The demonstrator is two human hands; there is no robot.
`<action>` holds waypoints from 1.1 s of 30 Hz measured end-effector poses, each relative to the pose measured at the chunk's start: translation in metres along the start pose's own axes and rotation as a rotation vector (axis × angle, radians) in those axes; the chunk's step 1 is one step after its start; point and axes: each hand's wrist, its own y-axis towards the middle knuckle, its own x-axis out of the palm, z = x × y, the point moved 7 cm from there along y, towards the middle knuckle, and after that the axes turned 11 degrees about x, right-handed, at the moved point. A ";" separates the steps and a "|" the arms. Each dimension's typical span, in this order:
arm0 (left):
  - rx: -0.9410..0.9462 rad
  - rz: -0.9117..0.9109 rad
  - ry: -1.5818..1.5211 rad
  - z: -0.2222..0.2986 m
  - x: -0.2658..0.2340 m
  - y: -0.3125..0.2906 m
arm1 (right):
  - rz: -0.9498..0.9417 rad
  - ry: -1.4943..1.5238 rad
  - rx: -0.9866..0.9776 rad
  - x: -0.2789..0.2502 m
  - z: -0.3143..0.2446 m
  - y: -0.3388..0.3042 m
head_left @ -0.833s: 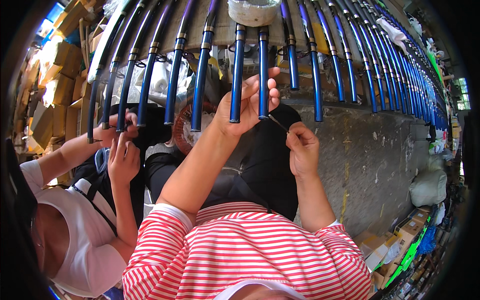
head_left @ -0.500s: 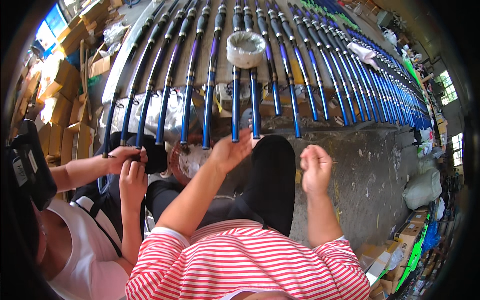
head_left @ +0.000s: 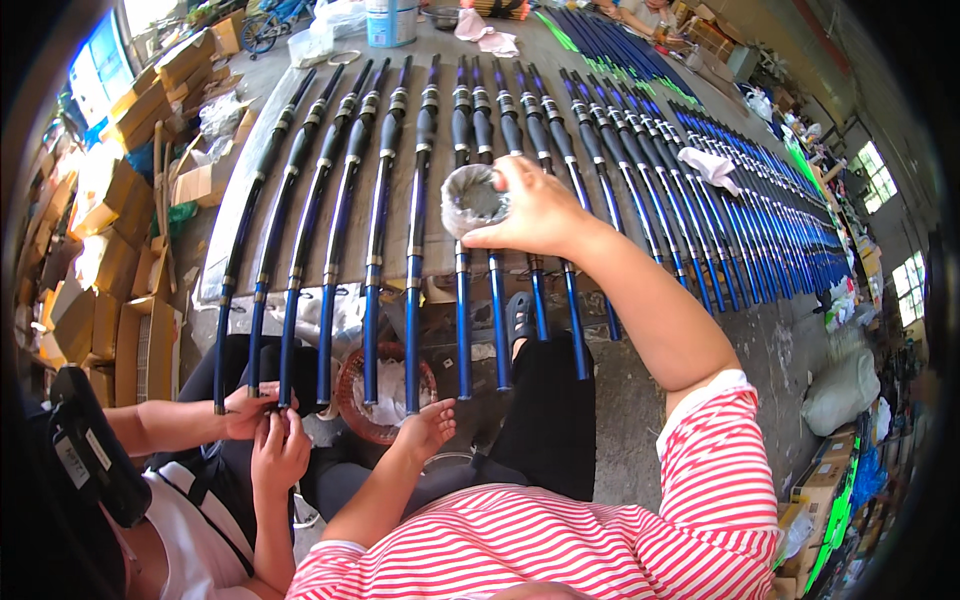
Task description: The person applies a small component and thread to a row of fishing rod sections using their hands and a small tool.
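My right hand (head_left: 535,210) reaches over the table and grips the right side of a round, plastic-lined whitish tub (head_left: 475,203), thumb below and fingers at the rim. The tub rests on or just above the blue and black fishing rods (head_left: 413,300), which lie side by side with their blue ends past the table's near edge. My left hand (head_left: 428,430) is open, palm up, just under the end of one rod. It holds nothing visible. On the left, a co-worker's two hands (head_left: 265,420) work at the end of another rod; what their fingertips hold is too small to tell.
A red-brown basket (head_left: 350,405) with white scraps stands under the rods. A pink-white cloth (head_left: 710,168) lies on the rods at right. A blue-white bucket (head_left: 390,22) stands at the table's far side. Cardboard boxes (head_left: 150,330) are piled at left; a white sack (head_left: 843,378) sits at right.
My right hand has gone from beside my knee up to the tub and taken hold of it. My left hand has drawn back slightly left. The view has tilted up, showing more of the table.
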 end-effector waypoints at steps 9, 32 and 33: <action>0.172 0.060 -0.178 -0.038 0.002 0.010 | 0.175 0.127 -0.169 -0.022 0.023 -0.003; 0.322 0.452 -0.199 -0.185 -0.022 0.020 | 0.268 -0.112 0.408 -0.147 0.402 -0.091; 0.315 0.466 -0.165 -0.185 -0.021 0.025 | 0.233 -0.120 0.416 -0.143 0.407 -0.091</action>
